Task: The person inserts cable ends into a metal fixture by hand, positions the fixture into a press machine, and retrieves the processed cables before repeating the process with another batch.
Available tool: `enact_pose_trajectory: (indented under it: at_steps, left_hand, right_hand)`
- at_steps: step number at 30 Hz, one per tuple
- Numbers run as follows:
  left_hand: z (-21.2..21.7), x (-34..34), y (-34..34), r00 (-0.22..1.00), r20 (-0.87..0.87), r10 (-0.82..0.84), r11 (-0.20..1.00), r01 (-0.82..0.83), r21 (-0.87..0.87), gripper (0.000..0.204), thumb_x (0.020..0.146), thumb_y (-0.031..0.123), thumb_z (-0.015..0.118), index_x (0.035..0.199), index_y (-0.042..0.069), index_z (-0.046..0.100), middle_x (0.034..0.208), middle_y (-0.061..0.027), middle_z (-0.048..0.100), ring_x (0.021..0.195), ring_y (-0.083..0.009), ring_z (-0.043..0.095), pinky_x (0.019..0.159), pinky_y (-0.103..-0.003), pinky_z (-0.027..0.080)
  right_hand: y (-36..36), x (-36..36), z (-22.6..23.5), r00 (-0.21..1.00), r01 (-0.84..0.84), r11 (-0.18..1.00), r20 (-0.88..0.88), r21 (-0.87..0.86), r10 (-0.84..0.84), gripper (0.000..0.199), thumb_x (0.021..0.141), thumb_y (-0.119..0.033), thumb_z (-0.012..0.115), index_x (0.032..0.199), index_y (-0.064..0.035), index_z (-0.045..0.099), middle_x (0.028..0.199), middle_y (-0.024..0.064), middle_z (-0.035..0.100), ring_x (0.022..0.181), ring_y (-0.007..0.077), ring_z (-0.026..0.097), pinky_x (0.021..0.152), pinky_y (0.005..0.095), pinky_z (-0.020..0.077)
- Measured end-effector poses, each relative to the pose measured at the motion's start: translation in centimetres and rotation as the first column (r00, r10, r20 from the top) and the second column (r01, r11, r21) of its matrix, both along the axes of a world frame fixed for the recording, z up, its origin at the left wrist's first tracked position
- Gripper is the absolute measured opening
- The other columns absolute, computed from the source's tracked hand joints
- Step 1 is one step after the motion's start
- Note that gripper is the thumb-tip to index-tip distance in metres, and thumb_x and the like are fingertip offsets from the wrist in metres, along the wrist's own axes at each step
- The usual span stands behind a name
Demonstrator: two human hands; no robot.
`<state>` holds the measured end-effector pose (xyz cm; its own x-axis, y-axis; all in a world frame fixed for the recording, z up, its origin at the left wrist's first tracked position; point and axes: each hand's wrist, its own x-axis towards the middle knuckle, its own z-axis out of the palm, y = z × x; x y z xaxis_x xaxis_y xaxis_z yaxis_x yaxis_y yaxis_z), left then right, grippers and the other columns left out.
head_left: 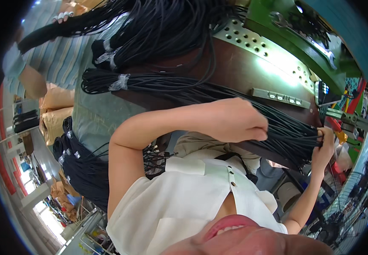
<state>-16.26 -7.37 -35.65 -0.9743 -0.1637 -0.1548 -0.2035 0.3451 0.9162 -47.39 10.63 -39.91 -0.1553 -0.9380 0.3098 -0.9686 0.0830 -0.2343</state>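
A long bundle of black cables (218,94) stretches across the dark brown table from the left to the right. My right hand (325,146) is wrapped round its right end. My left hand (239,121) is curled closed in front of the bundle's middle, thumb against the fingers; whatever it may pinch is hidden. Clear plastic wrap (120,82) binds the bundle near its looped left end. Behind it lies a large heap of loose black cables (167,34), with shorter wrapped bundles at its left.
A person in a striped shirt (60,63) at the far left holds black cables. A metal strip with several ports (281,98) lies behind the bundle. Farther back stand a perforated metal plate (258,44) and a green frame (294,42) with a wrench (305,38). More cable bundles (84,170) hang at the left.
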Motion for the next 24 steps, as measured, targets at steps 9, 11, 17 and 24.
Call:
enact_pose_trajectory:
  at_steps: [9, 11, 17, 24]
  left_hand:
    - [-4.7, -5.0, 8.6, 0.984, 0.178, -0.002, 0.346, -0.166, 0.923, 0.033, 0.103, 0.028, 0.042, 0.099, -0.001, 0.058, 0.070, 0.0000, 0.050, 0.060, -0.0072, 0.049, 0.059, -0.024, 0.044]
    - [-5.0, -4.5, 8.2, 0.977, 0.212, 0.015, 0.517, -0.189, 0.835, 0.033, 0.104, 0.025, 0.040, 0.101, -0.001, 0.059, 0.069, 0.0006, 0.050, 0.057, -0.0053, 0.046, 0.055, -0.022, 0.040]
    - [-5.0, -3.8, 9.3, 0.912, 0.163, 0.377, 0.400, -0.319, 0.860, 0.034, 0.104, 0.028, 0.040, 0.122, 0.002, 0.052, 0.065, 0.0040, 0.042, 0.052, -0.0033, 0.036, 0.048, -0.020, 0.030]
    - [-5.9, -2.5, 7.8, 0.789, 0.270, 0.552, 0.100, -0.384, 0.918, 0.030, 0.102, 0.032, 0.047, 0.102, 0.005, 0.058, 0.064, 0.0060, 0.041, 0.053, -0.0014, 0.031, 0.046, -0.018, 0.024]
  right_hand:
    - [-3.4, 8.5, 1.6, 0.786, -0.575, 0.816, -0.234, 0.061, 0.572, 0.021, 0.073, -0.019, 0.064, 0.093, -0.0109, 0.064, 0.069, 0.0012, 0.045, 0.067, 0.0185, 0.052, 0.071, 0.0322, 0.0454]
    - [-5.5, 7.3, 1.7, 0.848, -0.505, 0.861, -0.223, -0.061, 0.481, 0.034, 0.071, -0.015, 0.068, 0.105, -0.0115, 0.063, 0.081, 0.0014, 0.052, 0.080, 0.0202, 0.056, 0.082, 0.0372, 0.0447]
    - [-7.6, 7.7, -1.4, 0.845, -0.518, 0.855, 0.130, -0.040, 0.518, 0.039, 0.065, -0.015, 0.075, 0.100, -0.0098, 0.059, 0.085, 0.0043, 0.056, 0.078, 0.0253, 0.060, 0.069, 0.0352, 0.0480]
    - [-10.2, 5.2, -3.0, 0.901, -0.316, 0.948, 0.325, 0.038, 0.287, 0.022, 0.082, -0.021, 0.069, 0.099, -0.0069, 0.067, 0.092, 0.0091, 0.062, 0.089, 0.0287, 0.059, 0.080, 0.0394, 0.0456]
